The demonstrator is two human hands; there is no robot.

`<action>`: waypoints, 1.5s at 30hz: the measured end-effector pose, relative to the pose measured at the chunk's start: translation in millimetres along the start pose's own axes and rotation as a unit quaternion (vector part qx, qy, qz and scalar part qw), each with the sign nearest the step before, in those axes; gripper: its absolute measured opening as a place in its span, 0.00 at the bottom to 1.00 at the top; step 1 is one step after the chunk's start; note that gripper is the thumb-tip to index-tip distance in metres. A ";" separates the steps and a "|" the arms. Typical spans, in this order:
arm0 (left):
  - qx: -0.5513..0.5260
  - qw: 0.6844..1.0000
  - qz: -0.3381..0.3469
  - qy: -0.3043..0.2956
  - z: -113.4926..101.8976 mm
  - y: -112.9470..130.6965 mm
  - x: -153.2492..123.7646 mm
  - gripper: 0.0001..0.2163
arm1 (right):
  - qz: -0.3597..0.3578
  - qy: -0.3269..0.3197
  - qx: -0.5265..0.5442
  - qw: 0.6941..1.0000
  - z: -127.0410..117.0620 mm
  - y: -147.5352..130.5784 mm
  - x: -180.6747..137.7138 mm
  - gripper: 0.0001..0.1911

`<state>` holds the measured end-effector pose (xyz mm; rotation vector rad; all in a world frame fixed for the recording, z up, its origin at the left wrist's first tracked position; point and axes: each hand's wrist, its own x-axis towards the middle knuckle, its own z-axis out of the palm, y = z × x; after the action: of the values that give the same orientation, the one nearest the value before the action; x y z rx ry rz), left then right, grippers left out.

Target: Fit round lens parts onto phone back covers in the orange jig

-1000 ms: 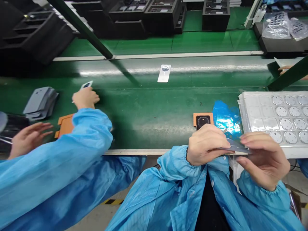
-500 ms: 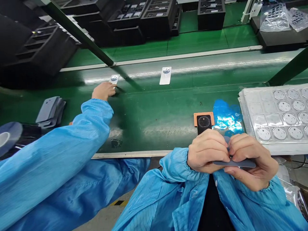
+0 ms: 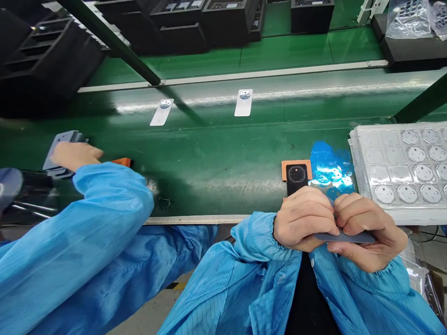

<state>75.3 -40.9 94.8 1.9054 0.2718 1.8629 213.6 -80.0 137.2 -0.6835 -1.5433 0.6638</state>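
Observation:
My left hand (image 3: 307, 218) and my right hand (image 3: 372, 228) meet close in front of my body. Both are closed on a thin grey phone back cover (image 3: 345, 237), held nearly edge-on to me. The fingertips press together near its middle, and whatever small part may lie under them is hidden. Just beyond my left hand, a black plate with a ring outline (image 3: 296, 175) rests on an orange fixture (image 3: 284, 171). Crumpled blue film (image 3: 328, 165) lies to the right of that fixture.
A clear tray (image 3: 379, 174) holds several round silver parts at right. Two white phone back covers (image 3: 162, 112) (image 3: 243, 103) lie on the green bench. At left, a co-worker's hand (image 3: 75, 156) touches stacked grey covers (image 3: 57, 139). Black bins (image 3: 183, 37) stand behind.
The co-worker's hand has left the white cover on the left and moved down-left to the grey stack. My hands keep their grip with barely any shift. The view has tilted slightly.

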 end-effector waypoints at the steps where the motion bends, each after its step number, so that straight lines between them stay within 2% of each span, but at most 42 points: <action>1: -0.002 1.000 0.002 0.009 1.7 0.7 1.3 0.05 | -0.001 0.002 -0.001 1.000 0.2 -0.5 0.1 0.09; 3: -0.010 1.000 -0.007 0.016 3.3 4.1 4.4 0.06 | 0.010 0.003 -0.003 1.000 -1.4 -2.2 0.2 0.09; 5: -0.017 0.998 -0.061 0.013 1.5 9.6 9.1 0.05 | 0.030 -0.004 -0.008 1.000 -7.1 -3.1 0.2 0.08; 8: -0.024 0.972 -0.234 -0.027 -6.8 12.8 13.5 0.07 | 0.107 -0.005 -0.050 0.993 -21.9 5.5 -1.2 0.06; 10: -0.036 0.929 -0.361 -0.074 -13.4 4.2 7.9 0.08 | 0.209 0.008 -0.075 0.975 -31.7 22.7 -6.3 0.04; 12: -0.041 0.873 -0.467 -0.133 -19.0 -13.3 -6.0 0.09 | 0.328 0.010 -0.060 0.943 -37.6 48.1 -17.7 0.09; 15: 0.019 0.791 -0.561 -0.244 -24.7 -43.4 -30.5 0.09 | 0.470 -0.007 -0.010 0.882 -37.5 88.0 -44.7 0.18; 18: 0.116 0.748 -0.548 -0.356 -27.8 -60.2 -39.7 0.08 | 0.536 0.005 -0.007 0.844 -31.8 111.0 -71.4 0.22; 21: 0.186 0.726 -0.499 -0.435 -29.1 -63.6 -31.7 0.09 | 0.549 0.019 -0.021 0.835 -28.4 115.8 -86.5 0.23; 24: 0.221 0.695 -0.485 -0.482 -29.7 -65.9 -21.6 0.11 | 0.554 0.007 -0.038 0.831 -29.0 114.6 -90.6 0.22; 30: 0.167 0.685 -0.497 -0.505 -31.0 -85.1 -17.7 0.15 | 0.567 -0.039 -0.005 0.823 -32.9 112.2 -79.4 0.23; 34: 0.093 0.656 -0.534 -0.525 -29.7 -93.3 -12.9 0.15 | 0.579 -0.080 -0.014 0.811 -36.7 110.4 -69.4 0.21; 42: 0.113 0.613 -0.546 -0.561 -20.6 -97.5 -1.8 0.14 | 0.583 -0.111 -0.027 0.804 -37.3 112.2 -63.8 0.21; 45: 0.123 0.610 -0.546 -0.562 -19.1 -96.7 -0.3 0.14 | 0.583 -0.105 -0.027 0.805 -35.3 111.6 -60.8 0.22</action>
<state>73.3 47.1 50.5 1.8949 0.9566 -0.2765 257.5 -51.6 16.1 -1.6771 -1.1951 1.6456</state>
